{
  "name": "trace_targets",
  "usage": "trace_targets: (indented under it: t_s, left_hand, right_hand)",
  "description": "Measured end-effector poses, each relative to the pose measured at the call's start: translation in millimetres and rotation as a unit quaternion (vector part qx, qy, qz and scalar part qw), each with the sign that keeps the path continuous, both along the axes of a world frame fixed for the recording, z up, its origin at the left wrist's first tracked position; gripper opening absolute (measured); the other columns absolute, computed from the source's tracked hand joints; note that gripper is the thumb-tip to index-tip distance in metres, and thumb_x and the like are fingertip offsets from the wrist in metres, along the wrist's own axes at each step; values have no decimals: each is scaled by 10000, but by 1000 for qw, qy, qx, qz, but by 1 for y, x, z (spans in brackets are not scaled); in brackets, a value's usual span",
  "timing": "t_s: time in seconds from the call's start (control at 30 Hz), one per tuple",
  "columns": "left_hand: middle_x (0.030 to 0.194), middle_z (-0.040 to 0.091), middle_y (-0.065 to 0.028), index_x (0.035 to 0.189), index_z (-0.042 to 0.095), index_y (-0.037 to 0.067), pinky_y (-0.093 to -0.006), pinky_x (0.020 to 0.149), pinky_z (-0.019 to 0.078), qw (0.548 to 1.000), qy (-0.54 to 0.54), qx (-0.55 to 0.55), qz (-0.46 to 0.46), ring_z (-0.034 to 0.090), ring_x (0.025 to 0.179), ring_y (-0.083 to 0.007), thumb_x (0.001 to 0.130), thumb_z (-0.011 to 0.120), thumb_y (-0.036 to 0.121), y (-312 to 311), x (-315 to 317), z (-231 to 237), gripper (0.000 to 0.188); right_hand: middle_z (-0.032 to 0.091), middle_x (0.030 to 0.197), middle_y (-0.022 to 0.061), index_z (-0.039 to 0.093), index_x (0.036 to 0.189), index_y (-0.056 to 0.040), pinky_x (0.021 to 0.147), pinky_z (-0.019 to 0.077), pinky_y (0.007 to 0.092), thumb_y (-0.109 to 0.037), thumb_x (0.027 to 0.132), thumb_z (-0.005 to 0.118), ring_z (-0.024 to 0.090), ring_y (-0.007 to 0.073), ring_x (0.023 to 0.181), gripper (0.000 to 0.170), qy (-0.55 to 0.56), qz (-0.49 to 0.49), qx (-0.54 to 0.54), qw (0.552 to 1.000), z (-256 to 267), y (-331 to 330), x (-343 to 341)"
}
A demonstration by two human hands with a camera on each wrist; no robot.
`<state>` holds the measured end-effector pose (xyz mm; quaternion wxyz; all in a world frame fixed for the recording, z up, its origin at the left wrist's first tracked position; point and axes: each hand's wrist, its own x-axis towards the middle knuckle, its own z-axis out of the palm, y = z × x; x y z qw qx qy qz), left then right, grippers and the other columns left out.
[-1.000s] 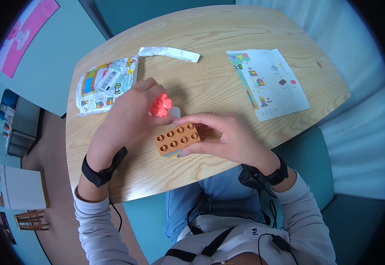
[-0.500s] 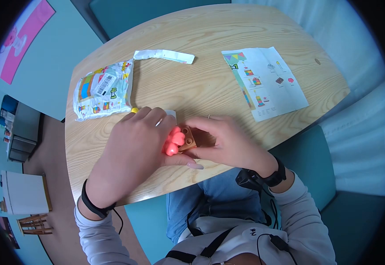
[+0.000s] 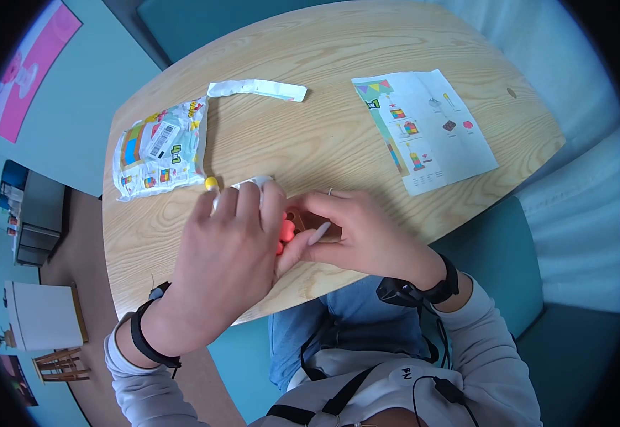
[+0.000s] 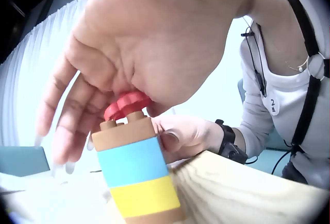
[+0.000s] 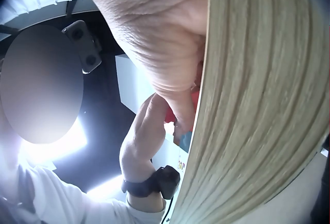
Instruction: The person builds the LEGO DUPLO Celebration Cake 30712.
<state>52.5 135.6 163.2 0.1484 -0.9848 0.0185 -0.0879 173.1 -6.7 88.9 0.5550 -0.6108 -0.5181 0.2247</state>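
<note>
A stack of toy bricks (image 4: 133,165) stands near the table's front edge, with brown, light blue, yellow and brown layers. My right hand (image 3: 377,231) grips it from the right, its thumb along the stack's side. On the top studs sits a red flower-shaped brick (image 4: 128,105), slightly tilted in the left wrist view. Over it, my left hand (image 3: 232,245) presses with the palm, its fingers loosely extended and its thumb reaching toward the right hand. Most of the stack is hidden by both hands in the head view.
Beyond the left hand lie a small yellow rounded piece (image 3: 212,183) and a white piece (image 3: 256,181), partly covered. A printed packet (image 3: 159,149) is at the left, with a torn strip (image 3: 260,90) beside it. A picture instruction sheet (image 3: 431,135) lies at the right.
My left hand has brought the flower brick rightward and down onto the stack and changed from holding it to pressing it. The right hand keeps its grip on the stack.
</note>
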Motion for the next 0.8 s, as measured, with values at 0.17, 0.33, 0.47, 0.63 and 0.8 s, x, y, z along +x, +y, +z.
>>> trace_targets:
  t_s: [0.17,0.33,0.47,0.63,0.8]
  left_hand:
    - [799,507,-72,963,531,18,-277,473,459,996,-56,27,-61,575,627,-166,926,584,389,-2,0,-14,376]
    - [776,505,-95,904,499,45,-317,473,477,991,-58,-76,-94,603,613,-211,927,598,334,1,6,-14,306]
    - [721,536,-85,884,502,49,-329,458,471,989,-73,-89,-89,580,503,-228,921,604,286,5,7,-18,260]
    - [679,532,-84,862,503,44,-336,427,456,988,-75,-95,-93,568,472,-232,927,590,273,8,9,-24,253]
    - [637,533,-81,847,508,46,-337,424,456,993,-67,-75,-58,584,481,-234,942,575,284,5,9,-23,265]
  right_hand:
    - [650,874,158,594,1032,10,628,512,355,-122,794,742,656,277,717,310,-49,-15,36,998,-4,0,0]
    - [643,846,159,585,976,18,638,508,367,-136,786,755,649,290,714,298,-40,-18,39,998,-6,-1,0]
    - [630,821,178,601,971,15,666,497,405,-211,787,763,627,345,739,334,-29,-25,55,998,-9,0,-1]
    - [629,827,187,605,994,18,684,495,418,-223,784,765,626,360,764,358,-40,-16,18,999,-3,-3,-2]
    - [632,834,186,606,1011,5,683,499,419,-218,788,761,634,365,775,352,-42,-22,6,999,-6,-3,-2]
